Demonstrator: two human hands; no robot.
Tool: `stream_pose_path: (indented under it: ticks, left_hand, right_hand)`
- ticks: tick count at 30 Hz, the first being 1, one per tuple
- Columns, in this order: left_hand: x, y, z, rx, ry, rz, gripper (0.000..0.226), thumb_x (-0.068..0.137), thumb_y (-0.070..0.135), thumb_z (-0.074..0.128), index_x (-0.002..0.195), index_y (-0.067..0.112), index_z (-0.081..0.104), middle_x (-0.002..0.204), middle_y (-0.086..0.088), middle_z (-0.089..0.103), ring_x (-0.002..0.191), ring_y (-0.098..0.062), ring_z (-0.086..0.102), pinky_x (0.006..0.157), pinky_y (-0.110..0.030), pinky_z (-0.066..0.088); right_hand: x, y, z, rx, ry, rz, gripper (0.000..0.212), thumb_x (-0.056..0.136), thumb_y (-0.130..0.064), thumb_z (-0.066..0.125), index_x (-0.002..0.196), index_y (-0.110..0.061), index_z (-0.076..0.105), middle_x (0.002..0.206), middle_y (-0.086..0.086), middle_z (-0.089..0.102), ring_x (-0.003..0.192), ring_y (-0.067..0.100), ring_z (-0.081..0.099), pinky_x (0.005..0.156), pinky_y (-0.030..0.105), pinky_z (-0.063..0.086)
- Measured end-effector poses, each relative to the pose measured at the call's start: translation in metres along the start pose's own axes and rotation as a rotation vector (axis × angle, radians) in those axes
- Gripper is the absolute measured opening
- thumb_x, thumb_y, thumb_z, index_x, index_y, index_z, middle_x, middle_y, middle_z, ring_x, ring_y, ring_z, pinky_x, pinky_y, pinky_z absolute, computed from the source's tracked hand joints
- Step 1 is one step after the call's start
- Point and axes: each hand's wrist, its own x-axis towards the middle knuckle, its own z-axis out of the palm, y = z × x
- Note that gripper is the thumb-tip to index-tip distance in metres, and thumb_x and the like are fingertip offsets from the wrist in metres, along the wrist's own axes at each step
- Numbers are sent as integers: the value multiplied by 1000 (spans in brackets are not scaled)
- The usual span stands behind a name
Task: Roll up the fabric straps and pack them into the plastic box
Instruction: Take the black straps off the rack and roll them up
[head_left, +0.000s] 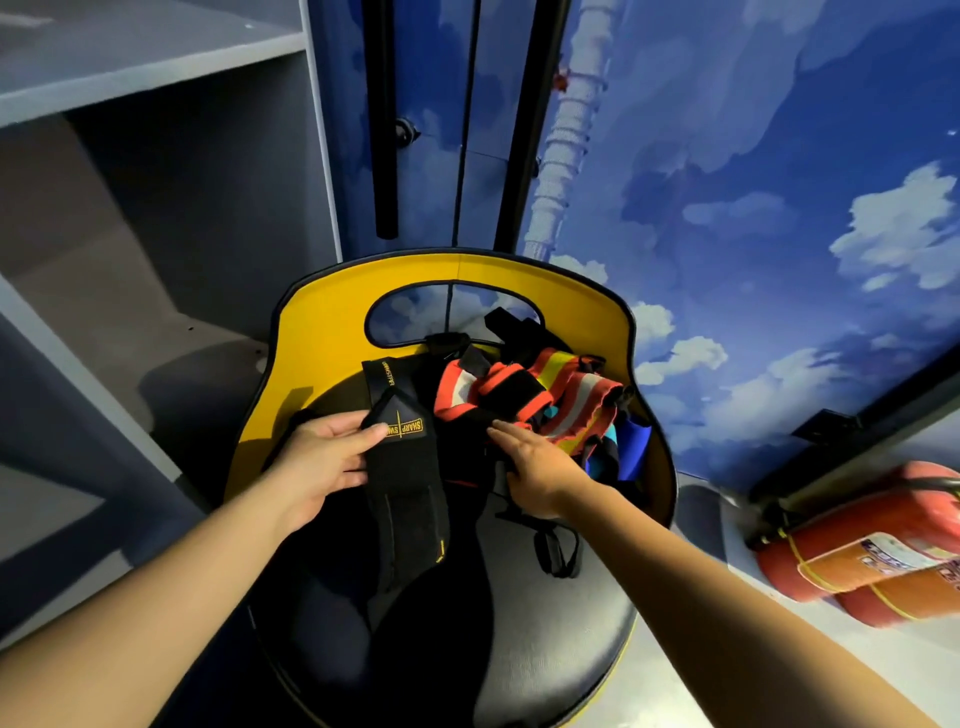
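Black fabric strap (402, 467): yellow-bordered patch reads "SHARP", upside down to the camera, with a second word partly covered by the left hand (324, 460). Yellow lettering on the strap's upper end, too small to read. Fire extinguisher (857, 545) label: print illegible.

A black strap (402, 499) bearing yellow lettering and yellow stitching is seen. The heaped straps (540, 400) are striped in red, white, yellow and black, with blue and teal among them. The chair (322, 332) is yellow inside, edged and cushioned in black. The wall (779, 208) is painted blue with white clouds. The fire extinguishers (872, 551) are red.
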Motion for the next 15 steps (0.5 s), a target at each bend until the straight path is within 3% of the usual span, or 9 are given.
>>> stream_pose_path:
  ticks: [5,10,15]
  left_hand:
    - [8,-1,18,0,-21,17,39,89,14,72,128,16,66,111,-5,76,101,-27,73,84,-39,58]
    - [22,5,33,3,-24,47,27,90,13,71,116,20,71,106,-2,77,98,-23,74,84,-39,58]
    - [45,12,48,7,8,85,18,88,11,74,101,23,71,89,7,78,89,-14,74,82,-36,59]
  right_hand:
    - [-2,3,-10,62,61,1,66,91,-7,51,155,-13,35,164,3,27,149,22,28,119,28,24]
    - [17,16,-41,121,382,38,41,93,-12,54,133,-11,60,134,9,61,125,26,54,103,32,42]
    - [66,40,-69,148,348,220,46,97,-15,50,142,-9,52,148,12,49,137,29,44,111,37,37]
